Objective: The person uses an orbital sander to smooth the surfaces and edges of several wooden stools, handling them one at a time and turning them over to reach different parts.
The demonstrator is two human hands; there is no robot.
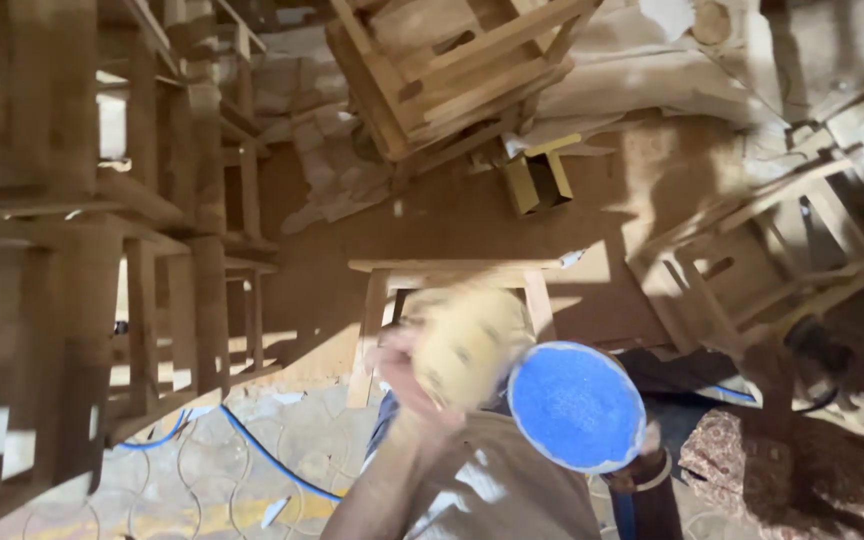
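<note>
My left hand is raised in front of me, blurred by motion, and grips a round pale-yellow sanding disc. Just to its right a sander is turned with its round blue pad facing up at me. Only a few fingers of my right hand show at the pad's right edge, wrapped around the dark sander body below it. The yellow disc sits beside the blue pad's upper left edge; I cannot tell whether they touch.
A bare wooden stool stands straight ahead on the sawdust floor. Stacked stool frames fill the left. An overturned stool lies at the top, another at the right. A blue hose runs across the floor.
</note>
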